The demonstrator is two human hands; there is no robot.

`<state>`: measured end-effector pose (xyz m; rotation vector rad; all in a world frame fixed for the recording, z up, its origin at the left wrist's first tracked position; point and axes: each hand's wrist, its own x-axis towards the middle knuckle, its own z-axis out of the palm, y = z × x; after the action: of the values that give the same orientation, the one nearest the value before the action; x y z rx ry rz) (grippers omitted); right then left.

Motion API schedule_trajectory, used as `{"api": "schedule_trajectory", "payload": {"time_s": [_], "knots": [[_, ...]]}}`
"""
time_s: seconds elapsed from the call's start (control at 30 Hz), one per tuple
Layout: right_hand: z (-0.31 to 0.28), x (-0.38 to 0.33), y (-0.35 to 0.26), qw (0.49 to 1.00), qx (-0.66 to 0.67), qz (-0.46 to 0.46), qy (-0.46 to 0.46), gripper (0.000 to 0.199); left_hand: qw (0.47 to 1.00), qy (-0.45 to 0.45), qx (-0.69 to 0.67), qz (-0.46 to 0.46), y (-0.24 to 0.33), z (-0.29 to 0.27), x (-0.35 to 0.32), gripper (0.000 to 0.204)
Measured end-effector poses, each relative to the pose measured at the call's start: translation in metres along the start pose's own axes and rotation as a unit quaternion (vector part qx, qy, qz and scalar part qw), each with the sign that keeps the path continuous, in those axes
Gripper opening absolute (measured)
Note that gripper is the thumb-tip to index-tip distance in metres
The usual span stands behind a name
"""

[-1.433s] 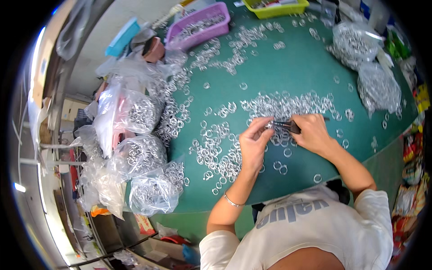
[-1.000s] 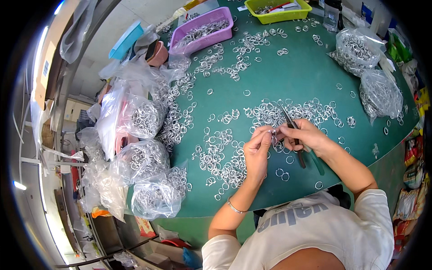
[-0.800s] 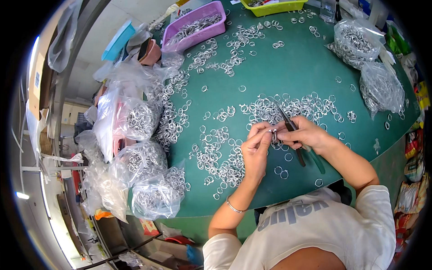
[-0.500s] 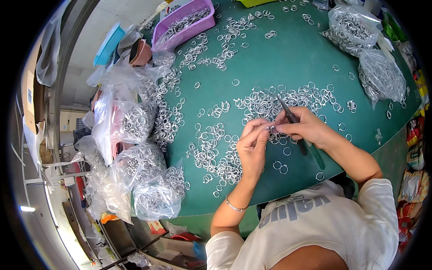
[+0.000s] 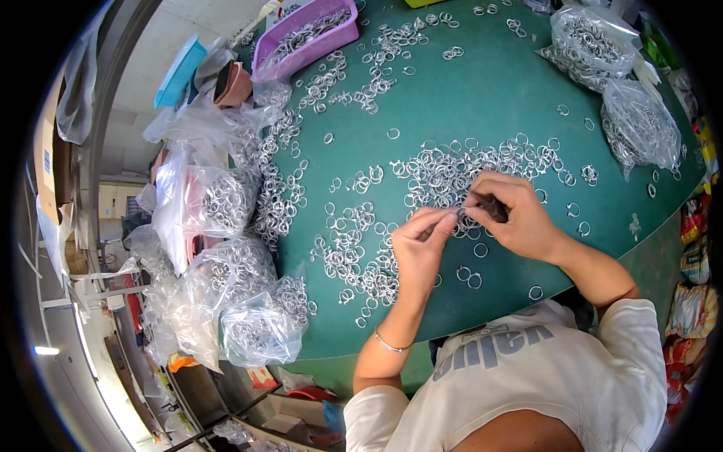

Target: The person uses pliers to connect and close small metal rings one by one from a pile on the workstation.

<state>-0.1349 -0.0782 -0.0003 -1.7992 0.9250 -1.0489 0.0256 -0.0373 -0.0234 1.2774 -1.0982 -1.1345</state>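
My left hand (image 5: 420,245) is closed in a pinch, thumb against forefinger, on a small silver ring mostly hidden by the fingertips. Meeting it from the right, my right hand (image 5: 516,215) is closed round a dark slim tool (image 5: 493,207), tweezers or pliers; I cannot tell which. The tool's tip end is at the left fingertips, and the two hands almost touch. Just beyond them spreads a heap of silver rings (image 5: 467,162). Another loose pile of rings (image 5: 361,260) lies to the left of my left hand, and two rings (image 5: 468,277) lie near my wrists.
A green table (image 5: 482,90) carries everything. Clear bags of rings (image 5: 263,331) line its left side, and more bags (image 5: 640,124) stand at the far right. A purple basket (image 5: 343,34) with rings sits far left. Scattered rings (image 5: 369,98) lie toward the back.
My right hand has turned the dark tool, so its tip no longer points away over the heap but toward my left fingertips. My left hand has shifted slightly left, keeping its pinch.
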Motion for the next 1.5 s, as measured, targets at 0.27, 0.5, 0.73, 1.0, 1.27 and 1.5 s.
{"api": "schedule_trajectory", "payload": {"time_s": [0.27,0.5,0.73,1.0,1.27,1.5], "knots": [[-0.006,0.003,-0.003,0.998,0.015,0.038,-0.042,0.013,0.991,0.005,0.108,0.080,0.008,0.006,-0.007,0.010],[-0.010,0.004,-0.007,0.994,0.047,0.075,-0.065,0.012,0.973,0.013,-0.198,-0.120,-0.011,-0.009,0.001,0.014],[-0.006,0.006,0.014,0.994,-0.101,0.039,-0.021,0.011,0.992,0.002,-0.117,-0.046,-0.002,-0.002,0.000,0.011],[-0.015,0.006,0.009,0.921,0.212,0.254,-0.208,0.012,0.996,-0.021,-0.042,0.073,0.006,0.004,-0.003,0.010],[-0.011,0.005,-0.002,0.983,0.078,0.124,-0.114,0.011,0.998,-0.011,-0.059,-0.018,0.004,0.004,-0.005,0.009],[-0.009,0.002,-0.005,0.993,-0.066,0.040,-0.091,0.018,0.940,-0.006,-0.307,-0.151,-0.013,-0.007,0.006,0.009]]}}
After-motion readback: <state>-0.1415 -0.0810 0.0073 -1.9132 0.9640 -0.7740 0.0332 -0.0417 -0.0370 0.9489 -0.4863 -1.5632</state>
